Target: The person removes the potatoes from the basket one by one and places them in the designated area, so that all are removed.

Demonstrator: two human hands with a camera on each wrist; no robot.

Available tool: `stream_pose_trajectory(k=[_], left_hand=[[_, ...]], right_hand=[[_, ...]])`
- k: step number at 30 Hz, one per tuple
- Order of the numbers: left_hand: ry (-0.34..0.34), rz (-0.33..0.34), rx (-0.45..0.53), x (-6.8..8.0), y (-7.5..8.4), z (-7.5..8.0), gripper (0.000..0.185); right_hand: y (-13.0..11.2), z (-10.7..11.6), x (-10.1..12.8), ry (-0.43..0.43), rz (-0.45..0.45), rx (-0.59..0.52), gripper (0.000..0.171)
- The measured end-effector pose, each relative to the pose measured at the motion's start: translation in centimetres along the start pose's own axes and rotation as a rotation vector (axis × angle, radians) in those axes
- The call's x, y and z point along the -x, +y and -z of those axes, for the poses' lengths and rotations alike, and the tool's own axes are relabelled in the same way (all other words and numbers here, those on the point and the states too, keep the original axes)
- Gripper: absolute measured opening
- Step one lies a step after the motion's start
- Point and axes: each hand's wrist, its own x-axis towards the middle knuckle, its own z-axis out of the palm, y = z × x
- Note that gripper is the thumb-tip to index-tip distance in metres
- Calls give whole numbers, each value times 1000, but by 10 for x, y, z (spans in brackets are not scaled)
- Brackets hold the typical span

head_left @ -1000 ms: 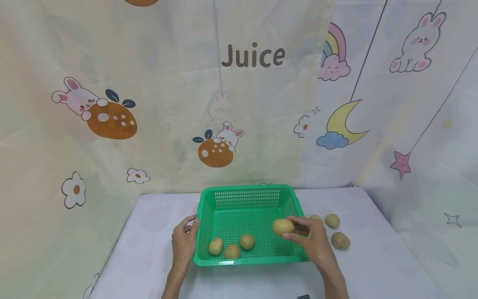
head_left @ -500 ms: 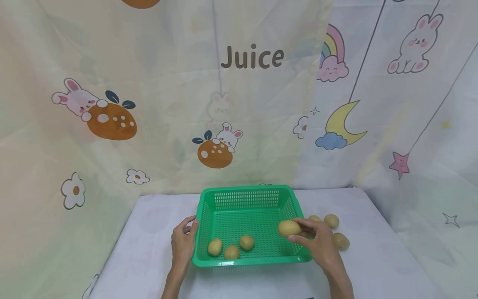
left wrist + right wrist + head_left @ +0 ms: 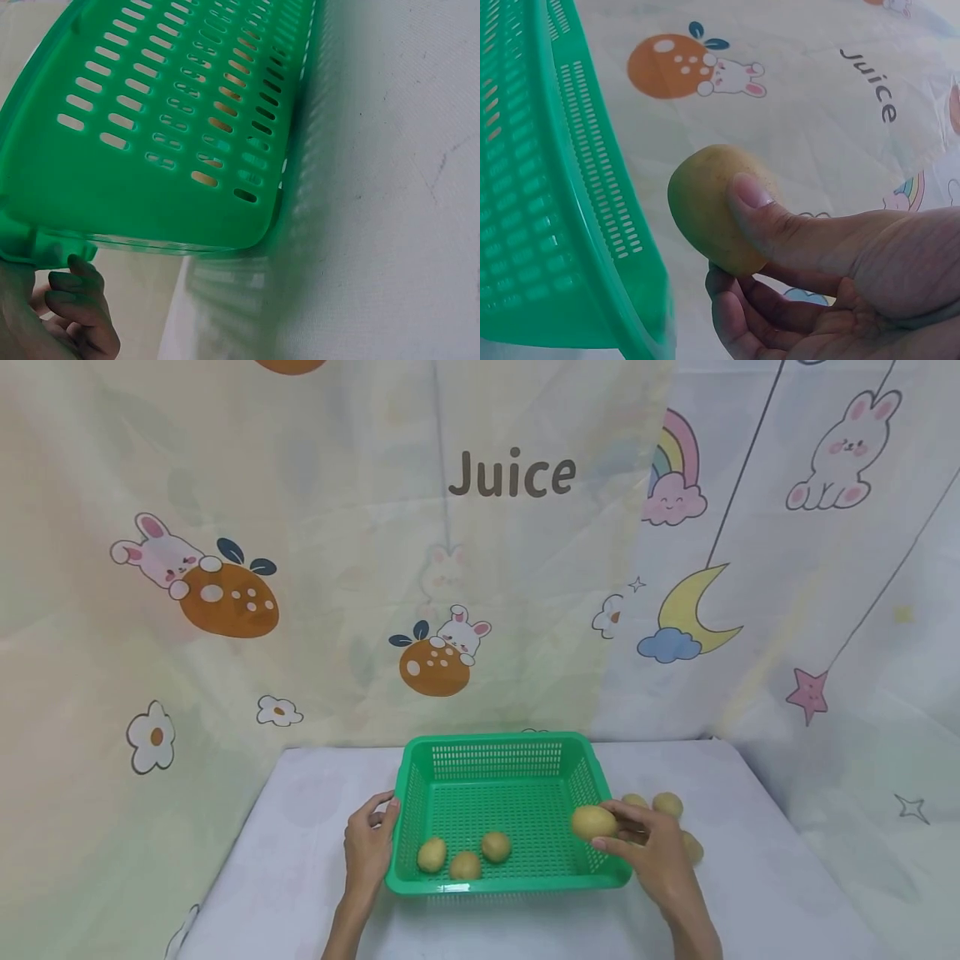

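Note:
My right hand (image 3: 654, 847) pinches a yellow-brown potato (image 3: 594, 822) between thumb and fingers, over the right side of the green plastic basket (image 3: 510, 884). In the right wrist view the held potato (image 3: 712, 202) appears beside the basket rim, the thumb (image 3: 751, 192) across its face. At the basket's left side, my left hand (image 3: 371, 839) grips the rim. Curled fingers (image 3: 86, 307) show below that rim in the left wrist view, and the thumb is hidden there. Inside the basket, several potatoes (image 3: 496, 847) lie along the near left part of the floor.
Right of the basket, loose potatoes (image 3: 667, 805) lie on the white-covered table (image 3: 772, 885), one partly hidden behind my right hand. A printed curtain (image 3: 322, 610) hangs at the table's back and sides.
My right hand has moved to the right with the potato, closer to the basket's right rim, and now covers more of the loose potatoes. The left hand has kept its place.

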Motion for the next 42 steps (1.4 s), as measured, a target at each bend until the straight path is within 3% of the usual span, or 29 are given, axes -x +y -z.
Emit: stream_pose_trajectory(k=[4,12,32,42], left_hand=[[6,-2,-1,0,0,0,40],[12,3,-13,0,0,0,40],[8,4,-15,-1,-2,-1,40],[-1,7,-13,-1,-1,0,41]], right_hand=[[-1,3,2,12,-5,-8,52],[0,9,4,54,72,4,52],[21,33,10,132,-53,127,60],[28,42,14,159,-94,113,61]])
